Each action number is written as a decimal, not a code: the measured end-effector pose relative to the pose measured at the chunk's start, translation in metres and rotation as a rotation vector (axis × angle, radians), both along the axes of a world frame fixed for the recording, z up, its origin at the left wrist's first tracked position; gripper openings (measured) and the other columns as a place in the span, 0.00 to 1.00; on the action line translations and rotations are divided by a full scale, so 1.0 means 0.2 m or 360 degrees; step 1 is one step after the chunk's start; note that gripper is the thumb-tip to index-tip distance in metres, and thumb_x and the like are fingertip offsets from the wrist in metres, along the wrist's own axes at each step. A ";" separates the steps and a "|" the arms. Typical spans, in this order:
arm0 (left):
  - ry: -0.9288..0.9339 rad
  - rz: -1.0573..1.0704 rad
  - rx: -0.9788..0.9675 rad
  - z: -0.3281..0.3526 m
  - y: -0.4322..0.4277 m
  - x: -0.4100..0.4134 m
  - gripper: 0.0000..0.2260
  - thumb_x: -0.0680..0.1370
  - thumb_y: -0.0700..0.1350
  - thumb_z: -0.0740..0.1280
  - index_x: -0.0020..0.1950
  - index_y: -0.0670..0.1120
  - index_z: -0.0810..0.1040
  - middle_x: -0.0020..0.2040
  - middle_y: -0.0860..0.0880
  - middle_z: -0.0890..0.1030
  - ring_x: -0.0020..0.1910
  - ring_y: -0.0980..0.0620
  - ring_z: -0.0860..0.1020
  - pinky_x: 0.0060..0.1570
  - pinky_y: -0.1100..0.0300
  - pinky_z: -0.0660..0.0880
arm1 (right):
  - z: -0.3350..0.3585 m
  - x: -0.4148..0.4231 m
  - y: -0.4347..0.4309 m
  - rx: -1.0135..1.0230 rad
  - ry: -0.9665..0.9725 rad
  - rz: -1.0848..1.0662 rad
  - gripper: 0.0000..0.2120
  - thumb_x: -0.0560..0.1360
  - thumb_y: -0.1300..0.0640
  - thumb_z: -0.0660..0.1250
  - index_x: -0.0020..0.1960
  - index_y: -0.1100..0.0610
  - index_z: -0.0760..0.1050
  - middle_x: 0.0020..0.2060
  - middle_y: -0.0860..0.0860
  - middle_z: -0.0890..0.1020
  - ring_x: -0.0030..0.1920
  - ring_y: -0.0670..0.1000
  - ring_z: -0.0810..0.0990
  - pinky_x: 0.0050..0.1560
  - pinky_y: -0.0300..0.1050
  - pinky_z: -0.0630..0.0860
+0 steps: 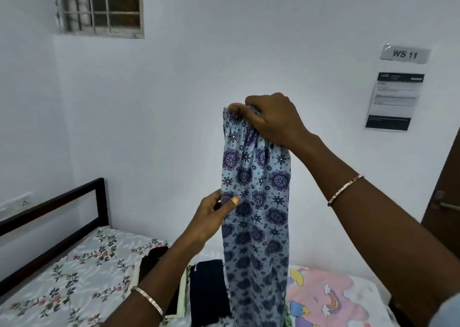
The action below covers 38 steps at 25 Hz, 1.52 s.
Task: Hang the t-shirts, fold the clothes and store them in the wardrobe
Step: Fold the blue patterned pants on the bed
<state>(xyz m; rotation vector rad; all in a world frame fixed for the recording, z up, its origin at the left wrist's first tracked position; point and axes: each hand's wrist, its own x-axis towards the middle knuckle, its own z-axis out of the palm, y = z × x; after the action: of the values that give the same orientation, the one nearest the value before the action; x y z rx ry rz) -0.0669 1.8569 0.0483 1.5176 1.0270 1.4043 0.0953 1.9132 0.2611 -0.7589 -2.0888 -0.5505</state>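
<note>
The right arm rises from four o'clock to the right hand point(271, 120), its curled fingers gripping the gathered top of the patterned garment point(258, 227), while the left arm comes up from seven o'clock and the left hand point(211, 217) pinches the cloth's nine-o'clock edge with its thumb.

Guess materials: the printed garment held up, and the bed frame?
Printed garment: thin soft fabric, matte; it bunches under the right hand and hangs limp. Bed frame: dark, squared bars with slight sheen, likely painted metal, possibly wood.
</note>
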 end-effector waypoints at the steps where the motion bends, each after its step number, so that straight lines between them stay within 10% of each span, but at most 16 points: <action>1: -0.0021 -0.0066 -0.0066 -0.03 0.03 -0.01 0.15 0.73 0.60 0.72 0.50 0.50 0.82 0.48 0.54 0.84 0.51 0.54 0.81 0.64 0.51 0.73 | 0.02 0.01 0.01 -0.0022 0.0012 0.0050 0.31 0.79 0.31 0.52 0.36 0.57 0.72 0.25 0.51 0.73 0.27 0.52 0.71 0.31 0.45 0.65; 5: 0.0085 -0.0274 -0.0251 -0.10 0.11 -0.03 0.25 0.73 0.59 0.73 0.38 0.37 0.75 0.40 0.45 0.77 0.45 0.48 0.77 0.61 0.52 0.72 | 0.10 0.06 0.03 -0.0111 0.0101 0.0253 0.30 0.80 0.35 0.56 0.32 0.58 0.68 0.24 0.52 0.69 0.26 0.50 0.66 0.32 0.46 0.62; 15: -0.0160 -0.0278 -0.0406 -0.24 0.15 -0.09 0.06 0.74 0.46 0.71 0.45 0.46 0.87 0.48 0.47 0.86 0.49 0.53 0.83 0.52 0.57 0.77 | 0.05 0.29 0.13 -0.0149 0.0096 0.0037 0.32 0.80 0.34 0.57 0.31 0.59 0.67 0.23 0.51 0.66 0.26 0.49 0.63 0.32 0.47 0.58; 30: -0.0043 0.0255 -0.0048 -0.47 0.03 0.19 0.04 0.85 0.46 0.56 0.58 0.51 0.68 0.36 0.49 0.68 0.28 0.57 0.64 0.28 0.66 0.66 | -0.05 0.34 0.27 -0.0117 0.0119 -0.0489 0.37 0.76 0.26 0.53 0.32 0.59 0.68 0.25 0.53 0.67 0.28 0.53 0.66 0.29 0.44 0.58; 38: 0.0086 -0.0067 -0.0196 -0.52 -0.06 0.20 0.21 0.76 0.58 0.70 0.67 0.54 0.75 0.61 0.60 0.81 0.61 0.63 0.78 0.59 0.67 0.74 | -0.13 0.44 0.28 -0.0105 0.0232 -0.0729 0.35 0.76 0.25 0.52 0.31 0.56 0.63 0.24 0.50 0.65 0.30 0.54 0.68 0.29 0.44 0.56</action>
<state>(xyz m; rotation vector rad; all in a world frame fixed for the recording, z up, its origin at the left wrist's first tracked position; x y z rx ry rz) -0.0263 1.8454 -0.0549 1.4851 1.0881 1.2539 0.1842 1.9692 0.2355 -1.2907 -1.8084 -0.6506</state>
